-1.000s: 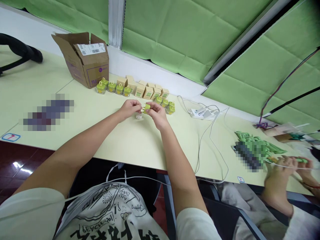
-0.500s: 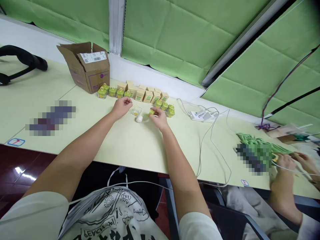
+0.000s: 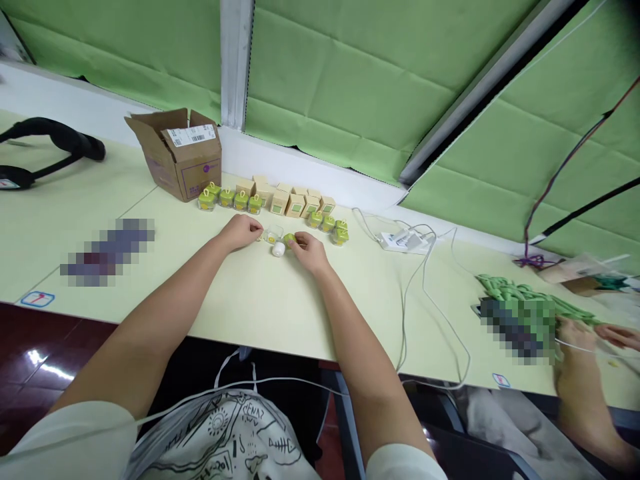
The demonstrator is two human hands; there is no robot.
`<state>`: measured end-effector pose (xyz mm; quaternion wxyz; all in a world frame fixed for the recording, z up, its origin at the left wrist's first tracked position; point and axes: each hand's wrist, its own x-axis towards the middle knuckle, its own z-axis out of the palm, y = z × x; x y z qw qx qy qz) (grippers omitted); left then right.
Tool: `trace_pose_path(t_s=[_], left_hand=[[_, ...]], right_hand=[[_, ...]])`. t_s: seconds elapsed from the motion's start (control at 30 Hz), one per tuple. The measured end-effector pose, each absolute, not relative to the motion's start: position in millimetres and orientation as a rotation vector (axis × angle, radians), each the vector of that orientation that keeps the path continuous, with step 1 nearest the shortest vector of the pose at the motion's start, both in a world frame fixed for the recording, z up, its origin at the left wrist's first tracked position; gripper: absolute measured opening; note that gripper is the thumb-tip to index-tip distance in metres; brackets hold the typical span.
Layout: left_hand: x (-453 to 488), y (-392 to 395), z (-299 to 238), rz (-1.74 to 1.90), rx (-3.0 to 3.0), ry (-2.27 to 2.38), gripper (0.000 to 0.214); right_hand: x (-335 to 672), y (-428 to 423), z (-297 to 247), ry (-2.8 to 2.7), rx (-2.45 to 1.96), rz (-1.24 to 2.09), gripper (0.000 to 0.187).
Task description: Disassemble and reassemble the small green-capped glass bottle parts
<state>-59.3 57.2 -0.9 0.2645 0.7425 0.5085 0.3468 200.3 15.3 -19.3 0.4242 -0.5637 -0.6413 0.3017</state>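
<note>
My left hand (image 3: 242,232) is pinched closed just left of a small clear box (image 3: 274,233) on the table. A tiny pale yellow thing shows at its fingertips, too small to name. In my right hand (image 3: 309,253) is a small green lid (image 3: 290,239), gripped between thumb and fingers at the box's right side. Whether the lid touches the box I cannot tell. A small white rounded piece (image 3: 279,249) lies on the table in front of the box, between both hands.
Green-lidded clear boxes with loops (image 3: 241,200) stand behind my left hand, with more green-lidded boxes (image 3: 327,223) behind my right. Several small cartons (image 3: 296,203) line the wall beside a cardboard box (image 3: 185,160). White cables (image 3: 400,293) run from a power strip (image 3: 405,241). At right, a co-worker's hands (image 3: 575,333) are near green cords (image 3: 520,293).
My right hand has brought the green lid leftward, closer to the clear box. My left hand has lowered beside the box. The whole view has shifted slightly, so the scene sits lower.
</note>
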Motion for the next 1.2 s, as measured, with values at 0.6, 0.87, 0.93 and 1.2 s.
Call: trace_pose_path(t_s=[0.6, 0.87, 0.93, 1.2], left_hand=[[-72, 79, -19, 1.388, 1.657, 1.514, 0.027], [-77, 91, -27, 1.355, 1.422, 1.457, 0.026], [-77, 90, -27, 1.345, 1.411, 1.452, 0.027], [-76, 87, -26, 1.326, 1.462, 1.451, 0.025]], right_hand=[[229, 37, -25, -1.043, -1.391, 0.807, 0.033], [238, 43, -26, -0.847, -1.344, 0.88, 0.008], [237, 44, -28, -0.865, -1.346, 0.868, 0.009], [237, 48, -32, -0.93, -1.39, 0.837, 0.015]])
